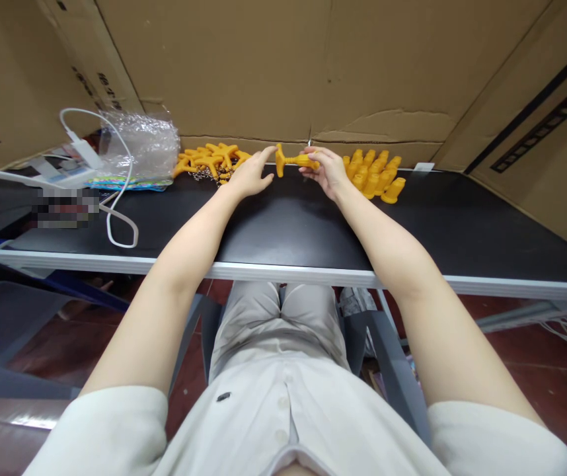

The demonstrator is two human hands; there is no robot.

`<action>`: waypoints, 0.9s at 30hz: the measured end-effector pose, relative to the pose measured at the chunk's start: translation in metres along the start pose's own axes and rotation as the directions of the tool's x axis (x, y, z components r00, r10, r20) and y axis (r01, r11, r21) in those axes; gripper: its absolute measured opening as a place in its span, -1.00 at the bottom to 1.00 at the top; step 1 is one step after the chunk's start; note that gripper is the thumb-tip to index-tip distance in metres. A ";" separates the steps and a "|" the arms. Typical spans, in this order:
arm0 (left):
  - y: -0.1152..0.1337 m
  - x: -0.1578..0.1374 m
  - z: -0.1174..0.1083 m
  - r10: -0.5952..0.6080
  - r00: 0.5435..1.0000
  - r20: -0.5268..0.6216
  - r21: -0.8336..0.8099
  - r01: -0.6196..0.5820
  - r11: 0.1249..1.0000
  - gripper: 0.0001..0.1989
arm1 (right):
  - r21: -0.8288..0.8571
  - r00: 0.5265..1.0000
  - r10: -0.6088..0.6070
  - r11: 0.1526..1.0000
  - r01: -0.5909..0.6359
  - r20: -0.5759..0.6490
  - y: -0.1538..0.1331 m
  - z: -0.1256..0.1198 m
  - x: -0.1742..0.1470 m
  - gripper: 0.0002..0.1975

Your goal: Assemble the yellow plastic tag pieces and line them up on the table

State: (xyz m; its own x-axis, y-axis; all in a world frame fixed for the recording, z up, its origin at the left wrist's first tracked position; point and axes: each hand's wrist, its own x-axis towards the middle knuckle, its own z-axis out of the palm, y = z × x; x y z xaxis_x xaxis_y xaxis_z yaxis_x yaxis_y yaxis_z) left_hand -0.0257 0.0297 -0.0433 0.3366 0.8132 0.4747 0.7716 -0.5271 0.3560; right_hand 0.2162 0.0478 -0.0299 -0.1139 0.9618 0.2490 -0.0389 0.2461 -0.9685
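My right hand (330,173) grips a yellow plastic piece (291,160) by its thicker right end, holding it level above the table. The piece has a crosswise handle at its left end and a ribbed shaft. My left hand (252,173) is beside that handle, thumb and fingers apart; its fingertips are close to the handle, perhaps touching it. Left of this hand lies a pile of yellow handles (211,158) with thin metallic bits among them. Several yellow flanged cylinders (373,175) stand grouped to the right of my right hand.
The black table (293,228) has a metal front edge and cardboard walls (244,73) behind it. At the left lie a clear plastic bag (137,142), a white cable (129,165) and a white adapter (86,153). A small white piece (423,167) is at the back right.
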 end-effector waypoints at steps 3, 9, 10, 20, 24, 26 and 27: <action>0.007 -0.001 -0.002 -0.071 0.997 0.028 0.030 0.070 0.997 -0.22 | -0.114 0.995 -0.076 0.991 0.068 -0.070 0.004 -0.006 0.006 -0.73; 0.016 -0.003 -0.004 -0.066 0.996 0.059 0.057 0.063 0.996 -0.35 | -0.677 0.953 -0.294 0.686 0.265 0.075 0.013 -0.020 0.010 -0.63; 0.017 -0.004 -0.004 -0.061 0.996 0.063 0.060 0.057 0.997 -0.37 | -0.751 0.945 -0.298 0.592 0.293 0.134 0.013 -0.022 0.009 -0.58; 0.023 -0.005 -0.006 -0.100 0.991 0.094 0.116 0.089 0.989 -0.44 | -0.962 0.965 -0.094 0.103 0.253 0.244 0.014 -0.033 0.000 -0.36; 0.020 -0.004 -0.005 -0.085 0.992 0.089 0.104 0.076 0.992 -0.46 | -0.969 0.971 -0.096 0.093 0.228 0.219 0.020 -0.033 0.004 -0.35; 0.018 -0.004 -0.004 -0.082 0.992 0.091 0.092 0.073 0.993 -0.47 | -0.967 0.969 -0.113 0.105 0.232 0.220 0.024 -0.033 0.006 -0.37; 0.018 -0.003 -0.004 -0.082 0.992 0.094 0.088 0.074 0.993 -0.47 | -0.967 0.968 -0.117 0.102 0.235 0.223 0.025 -0.033 0.007 -0.38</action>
State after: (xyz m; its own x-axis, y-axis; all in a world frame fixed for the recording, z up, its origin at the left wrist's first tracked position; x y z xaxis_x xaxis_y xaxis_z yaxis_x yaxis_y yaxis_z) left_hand -0.0154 0.0167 -0.0354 0.3211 0.8734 0.3660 0.8391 -0.4416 0.3177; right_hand 0.2476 0.0646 -0.0526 -0.3267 0.8755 0.3560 0.9290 0.3667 -0.0494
